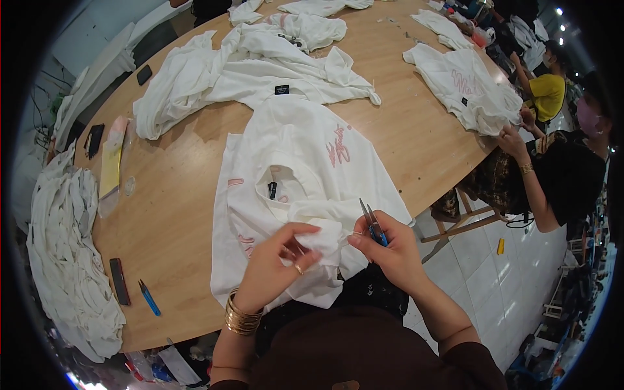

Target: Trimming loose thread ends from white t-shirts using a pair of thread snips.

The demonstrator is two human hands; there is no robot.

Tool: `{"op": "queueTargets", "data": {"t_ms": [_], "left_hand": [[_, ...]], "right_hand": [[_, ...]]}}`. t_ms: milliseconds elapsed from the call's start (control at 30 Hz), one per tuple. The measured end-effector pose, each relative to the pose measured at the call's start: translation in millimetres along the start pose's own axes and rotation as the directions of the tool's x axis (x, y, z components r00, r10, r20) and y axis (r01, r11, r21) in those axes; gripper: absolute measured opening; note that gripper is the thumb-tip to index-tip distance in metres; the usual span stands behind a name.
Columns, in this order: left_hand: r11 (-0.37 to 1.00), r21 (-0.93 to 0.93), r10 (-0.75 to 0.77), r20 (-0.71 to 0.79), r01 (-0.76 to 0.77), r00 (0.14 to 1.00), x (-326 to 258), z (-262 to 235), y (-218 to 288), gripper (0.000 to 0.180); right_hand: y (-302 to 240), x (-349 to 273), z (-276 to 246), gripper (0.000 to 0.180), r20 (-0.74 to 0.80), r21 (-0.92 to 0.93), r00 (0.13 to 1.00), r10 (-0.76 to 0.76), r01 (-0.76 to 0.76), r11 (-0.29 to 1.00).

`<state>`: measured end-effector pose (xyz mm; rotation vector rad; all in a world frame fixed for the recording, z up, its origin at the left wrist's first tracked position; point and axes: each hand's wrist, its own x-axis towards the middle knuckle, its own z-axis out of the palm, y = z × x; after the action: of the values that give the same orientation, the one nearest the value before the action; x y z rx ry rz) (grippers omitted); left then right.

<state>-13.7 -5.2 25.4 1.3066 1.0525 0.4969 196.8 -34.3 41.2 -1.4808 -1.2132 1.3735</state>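
A white shirt (296,140) with pink stitched lettering lies over the table edge and onto my lap, its round neck facing up. My left hand (276,260), with a ring and gold bangles, has its fingers curled at a bunched part of the cloth; the fingertips are partly hidden by it. Thread snips (374,227) with blue handles rest in my right hand (393,250), blades pointing up and away. That hand's thumb and forefinger also meet at the edge of the raised cloth, close to my left fingers. Whatever they pinch there is too small to make out.
More white shirts (247,68) lie across the round wooden table (175,227). Another pair of blue snips (149,298), a dark phone-like object (119,281) and a yellow pad (110,166) sit at left, beside a white cloth pile (65,260). A co-worker (565,162) handles a shirt at right.
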Motion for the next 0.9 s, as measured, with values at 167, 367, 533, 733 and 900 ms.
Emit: {"op": "queueTargets", "data": {"t_ms": [167,367,533,733,900], "left_hand": [[0.834,0.446,0.401,-0.087,-0.324,0.912,14.8,-2.6,30.5,0.032],[0.865,0.376,0.267,0.213,-0.331,0.94,32.6,-5.5,33.1,0.017],[0.958,0.209,0.171,0.133,-0.197,0.976,31.2,-5.8,24.9,0.016],[0.965,0.185,0.163,0.143,-0.188,0.976,33.8,-2.5,25.4,0.015],[0.969,0.176,0.149,0.154,-0.176,0.977,33.1,-0.4,25.1,0.015]], "right_hand": [[-2.7,-0.4,-0.7,0.018,0.061,-0.008,0.998,-0.019,0.02,1.0],[-2.9,-2.4,-2.3,0.018,0.05,-0.131,0.991,-0.122,0.128,0.983],[-0.1,-11.0,-18.8,0.023,0.119,-0.119,0.992,-0.048,0.063,0.991],[3.0,-12.6,-27.6,0.04,0.417,-0.209,0.882,0.218,-0.141,0.968],[-1.0,-8.8,-27.3,0.045,0.427,-0.26,0.871,0.242,-0.138,0.956]]}}
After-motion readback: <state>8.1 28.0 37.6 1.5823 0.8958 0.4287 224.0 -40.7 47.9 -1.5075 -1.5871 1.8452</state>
